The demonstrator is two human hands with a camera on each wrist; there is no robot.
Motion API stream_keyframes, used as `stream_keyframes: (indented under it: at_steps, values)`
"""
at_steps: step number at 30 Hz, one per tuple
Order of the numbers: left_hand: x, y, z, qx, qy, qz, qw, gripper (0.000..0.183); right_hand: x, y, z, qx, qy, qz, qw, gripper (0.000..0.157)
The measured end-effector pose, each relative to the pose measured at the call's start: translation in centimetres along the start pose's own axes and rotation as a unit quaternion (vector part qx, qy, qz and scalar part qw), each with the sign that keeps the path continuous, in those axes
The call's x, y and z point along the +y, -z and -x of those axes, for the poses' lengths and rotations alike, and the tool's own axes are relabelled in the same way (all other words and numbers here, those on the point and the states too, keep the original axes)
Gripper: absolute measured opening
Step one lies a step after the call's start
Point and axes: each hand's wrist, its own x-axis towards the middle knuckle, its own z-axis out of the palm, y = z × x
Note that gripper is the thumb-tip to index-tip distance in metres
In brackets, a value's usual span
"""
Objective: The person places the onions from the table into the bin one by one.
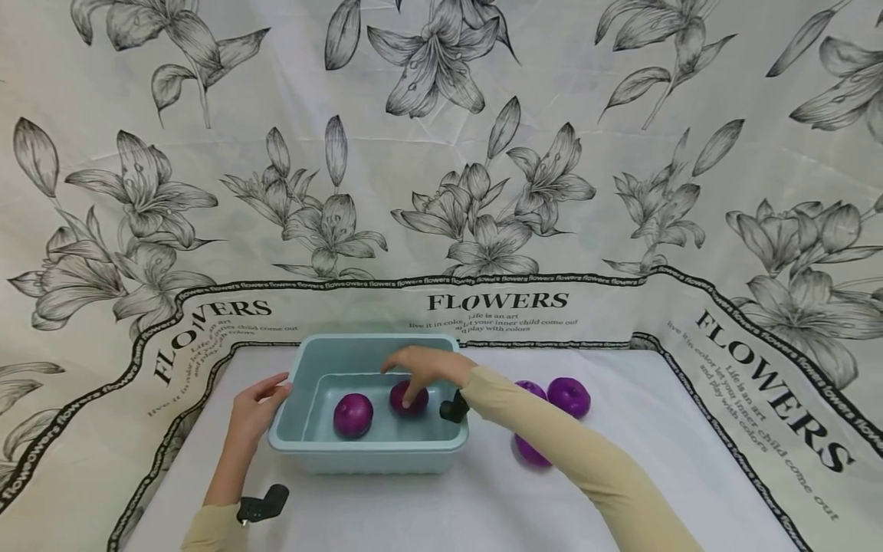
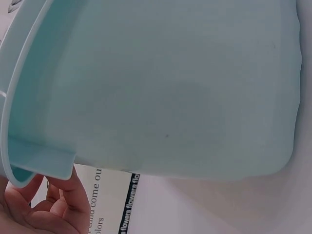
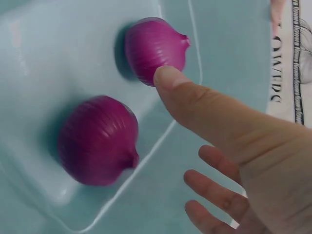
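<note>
A light blue plastic basin [image 1: 366,460] stands on the white table with two red onions in it, a left one [image 1: 352,415] and a right one [image 1: 409,399]. Over the right onion hovers my right hand [image 1: 429,366], its fingers spread and loosely bent. In the right wrist view its thumb [image 3: 180,95] overlaps the farther onion [image 3: 155,48], while the nearer onion [image 3: 100,141] lies apart from the fingers. At the basin's left rim my left hand [image 1: 254,406] holds on, with curled fingers [image 2: 73,195] beneath the rim's flange [image 2: 44,158].
Right of the basin, three more onions lie close together on the table, a far right one [image 1: 569,397], a front one [image 1: 533,451] and a back one [image 1: 533,389]; my right sleeve [image 1: 559,445] partly covers them. Behind hangs a flower-printed cloth [image 1: 483,230].
</note>
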Motion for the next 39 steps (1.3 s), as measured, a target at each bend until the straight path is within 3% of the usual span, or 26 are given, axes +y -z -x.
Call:
stream_keyframes:
  at_steps: [1, 6, 14, 19, 26, 34, 39]
  values:
    - [-0.4, -0.3, -0.3, 0.015, 0.004, -0.014, 0.9998, 0.055, 0.1, 0.2, 0.3, 0.009, 0.003, -0.005, 1.0, 0.072]
    - [-1.2, -0.6, -0.9, 0.026, -0.004, -0.014, 0.9996, 0.059, 0.7, 0.6, 2.0, 0.068, 0.003, -0.006, 0.998, 0.069]
    - [-1.3, -0.3, -1.0, 0.008, 0.01, -0.018, 0.9998, 0.064, 1.7, -0.1, 4.6, 0.176, 0.001, 0.03, 0.984, 0.053]
    - [-1.2, 0.0, -0.9, -0.008, 0.02, -0.004, 0.9998, 0.066, 1.8, -0.8, 6.3, 0.239, -0.001, 0.07, 0.968, 0.039]
    - [-1.3, 0.1, -0.9, -0.01, 0.03, 0.009, 0.9995, 0.068, 1.8, -1.7, 9.1, 0.3, -0.017, 0.077, 0.951, 0.029]
    - [-1.0, 0.3, -0.8, -0.004, 0.031, 0.003, 0.9995, 0.068, 2.4, -3.6, 10.9, 0.395, 0.003, 0.13, 0.909, 0.026]
    - [-0.8, 0.2, -0.6, 0.0, 0.037, 0.001, 0.9993, 0.067, 3.2, -4.6, 12.3, 0.429, 0.003, 0.128, 0.894, 0.028]
